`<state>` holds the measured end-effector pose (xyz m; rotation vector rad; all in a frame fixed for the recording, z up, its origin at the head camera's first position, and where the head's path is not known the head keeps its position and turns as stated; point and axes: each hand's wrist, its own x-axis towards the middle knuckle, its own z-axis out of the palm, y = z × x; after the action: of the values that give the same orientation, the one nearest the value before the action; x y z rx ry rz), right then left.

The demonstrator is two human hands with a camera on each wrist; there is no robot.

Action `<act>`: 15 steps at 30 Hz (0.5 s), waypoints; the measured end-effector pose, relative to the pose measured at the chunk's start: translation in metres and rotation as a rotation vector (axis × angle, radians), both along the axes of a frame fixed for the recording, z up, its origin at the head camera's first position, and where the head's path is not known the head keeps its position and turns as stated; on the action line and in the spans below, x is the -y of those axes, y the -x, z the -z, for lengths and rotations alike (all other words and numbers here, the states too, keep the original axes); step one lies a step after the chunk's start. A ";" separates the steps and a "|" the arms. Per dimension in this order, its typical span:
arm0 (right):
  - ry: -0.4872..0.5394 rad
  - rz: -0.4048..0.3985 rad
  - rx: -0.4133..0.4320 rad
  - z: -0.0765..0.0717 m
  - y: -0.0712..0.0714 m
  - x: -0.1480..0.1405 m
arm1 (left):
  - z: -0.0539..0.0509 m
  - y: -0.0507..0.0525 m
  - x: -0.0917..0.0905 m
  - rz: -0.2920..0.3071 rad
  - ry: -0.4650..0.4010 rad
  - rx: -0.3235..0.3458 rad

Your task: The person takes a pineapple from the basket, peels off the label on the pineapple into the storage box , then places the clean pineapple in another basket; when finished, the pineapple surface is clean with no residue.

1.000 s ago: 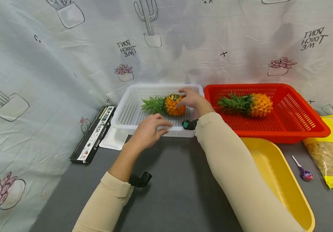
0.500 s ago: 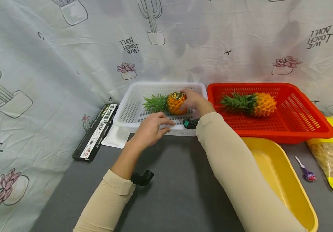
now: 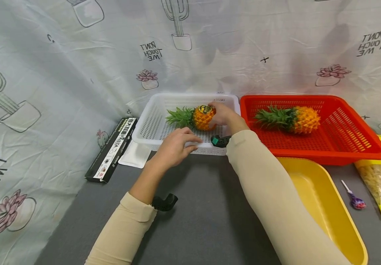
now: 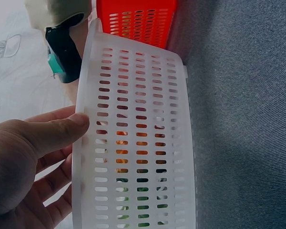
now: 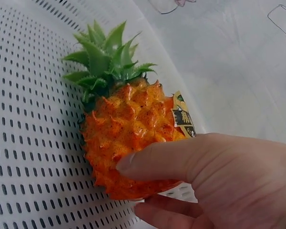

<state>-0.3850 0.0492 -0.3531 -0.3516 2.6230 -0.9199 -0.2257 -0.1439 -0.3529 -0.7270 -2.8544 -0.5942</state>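
Pineapple (image 5: 126, 124) gripped.
My right hand (image 3: 224, 115) has just clamped its base, toward the right edge of the white basket (image 3: 150, 142), so it seems secured; my left hand (image 3: 173, 145) pinches the front edge.

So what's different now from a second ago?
The right hand has closed in on the pineapple in the white basket; thumb and fingers now hold its bottom end. The head camera turned slightly, so things appear a bit further right. The left hand stays on the basket's rim; the other pineapple lies in the red basket as before.
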 end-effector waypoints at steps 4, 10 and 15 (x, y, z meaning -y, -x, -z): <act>0.039 0.003 0.005 0.002 0.000 -0.001 | -0.001 0.000 -0.001 -0.003 0.004 0.008; 0.122 0.000 0.051 0.000 -0.001 -0.004 | -0.001 -0.001 -0.001 0.000 0.007 0.012; 0.293 0.049 0.123 -0.004 -0.004 -0.005 | -0.003 -0.001 -0.001 -0.001 0.011 0.009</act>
<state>-0.3815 0.0541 -0.3493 -0.2919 2.3970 -1.3031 -0.2246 -0.1430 -0.3503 -0.7270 -2.8682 -0.5832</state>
